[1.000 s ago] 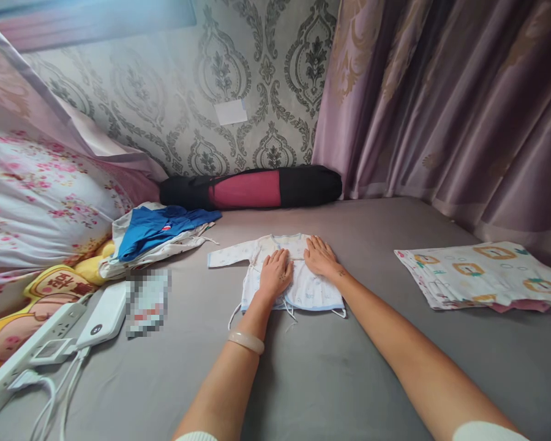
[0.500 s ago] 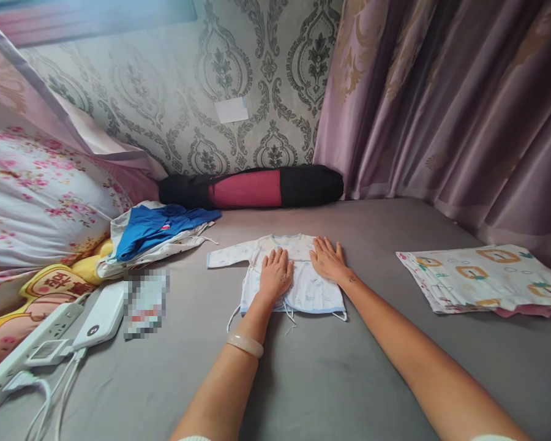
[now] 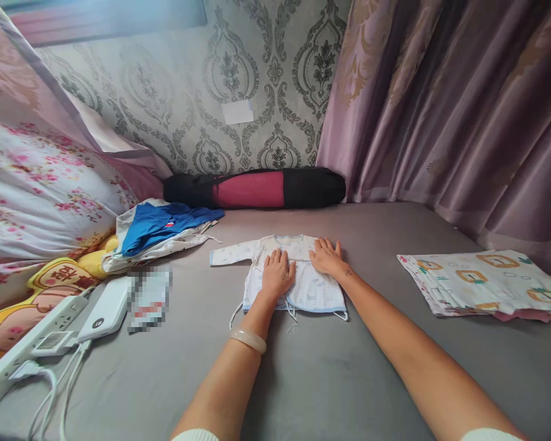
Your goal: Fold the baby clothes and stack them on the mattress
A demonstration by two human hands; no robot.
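Note:
A small white baby shirt with pale blue trim and tie strings lies spread on the grey sheet. Its left sleeve stretches out flat to the side; the other sleeve does not show beyond my right hand. Flat on the middle of the shirt rests my left hand, fingers extended, a pale bangle round that wrist. My right hand lies near the shirt's upper right edge with its fingers stretched out, pressing on the cloth. Neither hand grips anything.
Folded patterned cloths lie at the right. On the left are a pile with a blue garment, a power bank, a power strip with cables, and a blurred packet. A black and red rolled bag lies against the wall.
The camera view has shifted slightly. My right hand has slid a little up and outward over the shirt's edge; my left hand stays in about the same place on the shirt.

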